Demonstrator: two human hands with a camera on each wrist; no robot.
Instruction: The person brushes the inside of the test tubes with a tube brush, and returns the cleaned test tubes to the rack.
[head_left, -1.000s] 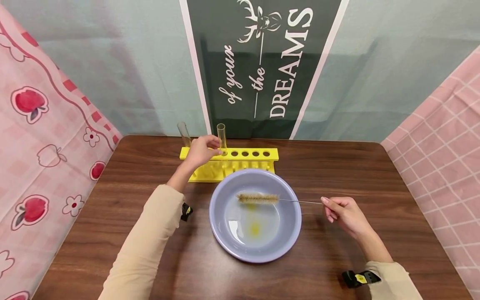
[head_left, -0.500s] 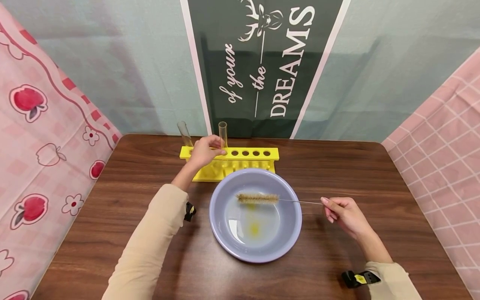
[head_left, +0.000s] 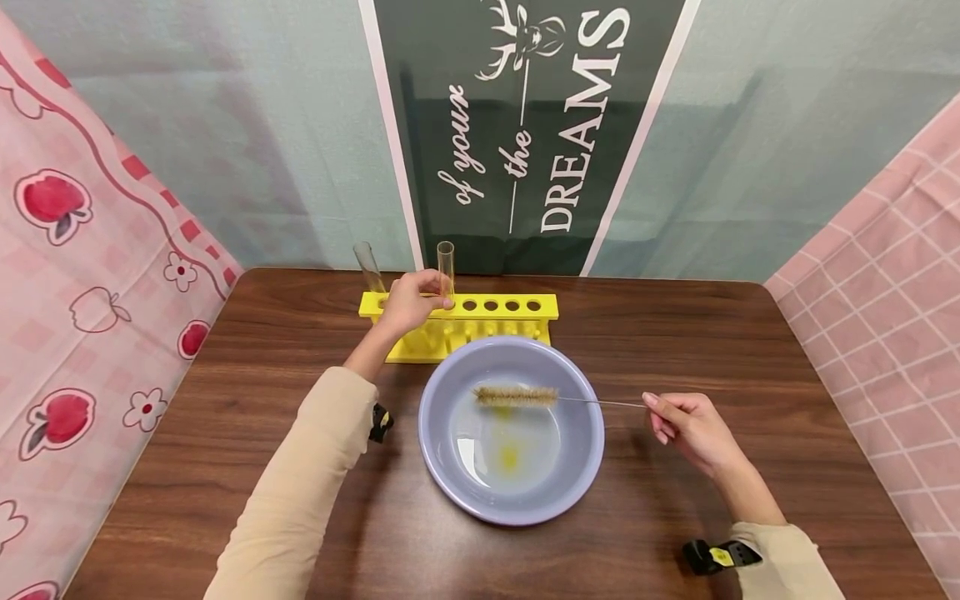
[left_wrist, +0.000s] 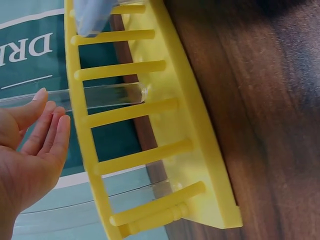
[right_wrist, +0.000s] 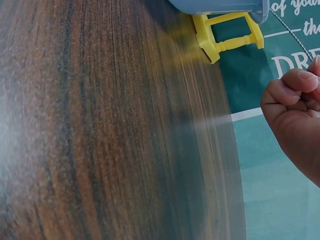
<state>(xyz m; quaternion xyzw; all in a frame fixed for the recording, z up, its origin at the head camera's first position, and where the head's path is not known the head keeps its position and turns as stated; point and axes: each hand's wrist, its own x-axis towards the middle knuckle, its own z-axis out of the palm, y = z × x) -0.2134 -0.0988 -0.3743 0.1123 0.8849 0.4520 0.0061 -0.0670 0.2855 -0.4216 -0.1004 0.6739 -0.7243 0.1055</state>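
My left hand reaches to the yellow test tube rack, thumb and fingers pinching a clear glass test tube. That tube stands upright through a rack hole, and its rounded bottom shows at the rack's base in the left wrist view. Further left, a second test tube leans in the rack. On the right, my right hand pinches the thin wire handle of a test tube brush. The brush's tan bristles are over the inside of a lilac basin.
Shallow liquid with yellow patches lies in the basin. The basin overlaps the rack's front in the head view. Several rack holes to the right hold no tubes. A brown wooden table meets hanging cloths at the back and sides.
My left hand has shifted slightly right along the rack, and its test tube stands a touch further right. My right hand and the brush keep their place.
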